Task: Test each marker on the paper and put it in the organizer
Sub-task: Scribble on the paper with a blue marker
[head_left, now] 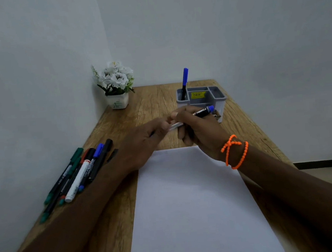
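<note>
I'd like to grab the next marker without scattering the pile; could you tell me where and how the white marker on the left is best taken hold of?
Pinch the white marker across its bare white barrel, coming from above. It lies flat on top of the pile of markers, its red cap pointing away, dark markers tight against both sides, so a side approach would likely nudge them.

Above the far edge of the paper (195,199), the right hand (197,127) grips a black marker (201,112) while the left hand (142,140) pinches its blurred front end. Beyond the paper stands the gray organizer (217,99) holding one blue-capped marker (184,82); loose markers (79,173) lie to its left on the counter (154,98).
</note>
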